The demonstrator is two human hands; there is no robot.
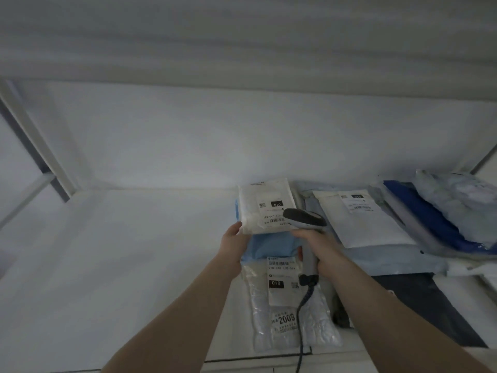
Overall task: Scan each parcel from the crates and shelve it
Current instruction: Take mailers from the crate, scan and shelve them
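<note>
A white bagged parcel (258,208) with a label reading 010 lies on top of a blue parcel (269,247) on the white shelf (121,265). My left hand (234,244) holds the white parcel by its near left corner. My right hand (317,246) grips the handle of a grey and black barcode scanner (305,218), whose head hovers over the parcel's label. The scanner's cable (301,329) runs down toward me. A clear bagged parcel (287,305) with a 010 label lies nearer, partly under the blue one.
More parcels lie to the right: a white mailer (373,224) on a pale blue one (398,261), a dark blue bag (435,219), a clear wrapped bundle (462,195) and a dark parcel (430,310). A shelf upright (35,141) stands at the left, another shelf board overhead.
</note>
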